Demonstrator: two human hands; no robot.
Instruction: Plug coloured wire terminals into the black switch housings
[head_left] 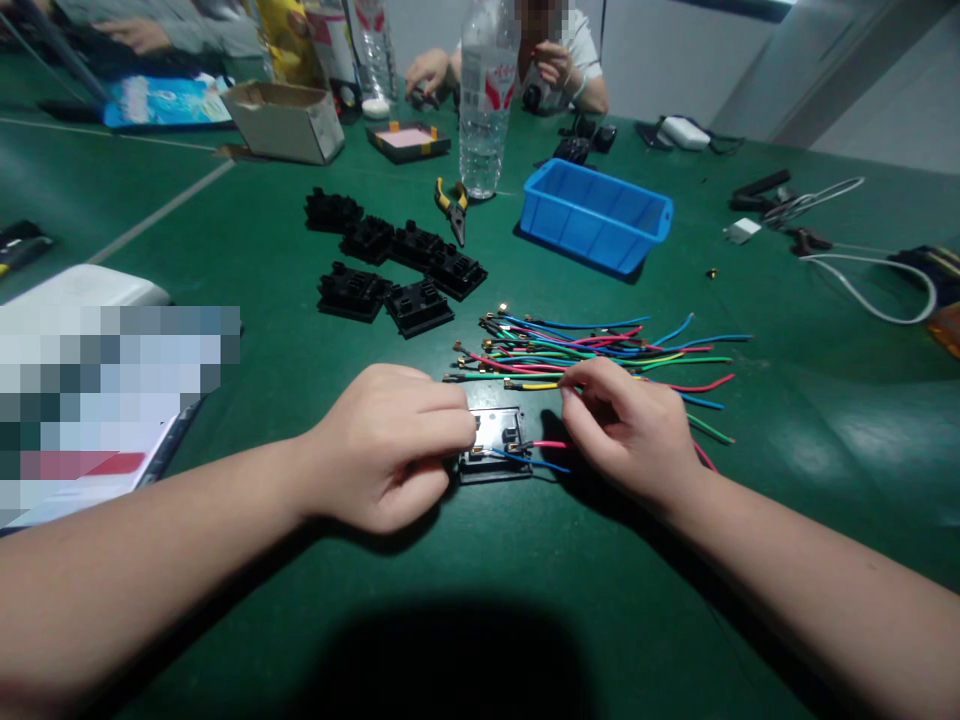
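A dark green table (645, 620), smooth and slightly glossy, fills most of the view, crossed by pale seam lines; beyond it stands a light grey wall (690, 70). A person in a white top (586, 45) sits at the far side. The left hand (397, 450) and right hand (626, 425) are apart: the left is curled onto the left side of a black panel, the right pinches a yellow wire. Farther back are a cardboard box (322, 130), a blue bin (592, 230) and a clear bottle (480, 150). Beyond the black panel lies a loose heap of wires (600, 350), red, blue and green, mostly pointing right. The black panel (496, 432) lies on the table between the hands, rectangular, rimmed and shiny inside, with a pink wire (549, 444) and a blue wire (551, 465) running right from it. Six similar black parts (356, 290) sit near yellow-handled pliers (452, 208). The yellow wire (538, 386) ends in a small brass-coloured terminal (509, 384). The bottle's red-printed label (499, 80) is too small to read
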